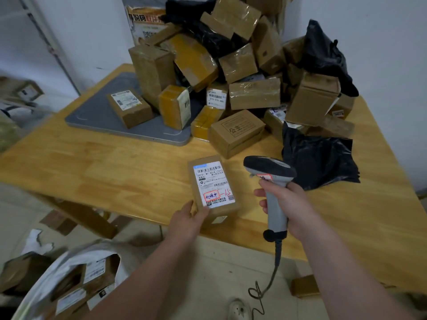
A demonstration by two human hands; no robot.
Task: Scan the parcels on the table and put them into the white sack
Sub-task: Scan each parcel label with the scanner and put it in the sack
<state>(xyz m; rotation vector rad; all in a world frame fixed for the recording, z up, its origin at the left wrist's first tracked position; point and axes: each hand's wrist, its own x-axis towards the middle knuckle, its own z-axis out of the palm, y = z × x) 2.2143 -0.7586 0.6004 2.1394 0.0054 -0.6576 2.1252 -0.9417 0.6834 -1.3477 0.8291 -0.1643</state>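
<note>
Left hand (188,221) had hold of the near end of a small parcel (213,185), thumb on top by the label and fingers down its left side. Meanwhile the right hand (291,202) was wrapped tight round the grey handle of a barcode scanner (270,172), forefinger up front by the trigger.

Biggest thing in shot was the wooden table (92,167). Most of its far half was buried under a pile of parcels (231,65): brown cardboard boxes, lots of them taped over, with black plastic bags mixed in, heaped against the wall. Down at the lower left, on the floor just off the table's near edge, sat the white sack (57,269), mouth open, with a few labelled boxes already inside.

On the left part of the table lay a flat grey platform (97,114) with one labelled box (130,107) on it, and the pile spilled onto its far side. A crumpled black bag (321,158) lay to the right, just beyond the scanner.

That small parcel lay flat near the table's front edge, label up, showing barcodes and a red stamp with some handwriting. The scanner's dark head hung just right of it, not touching, and its cable (268,285) ran down toward the floor.
</note>
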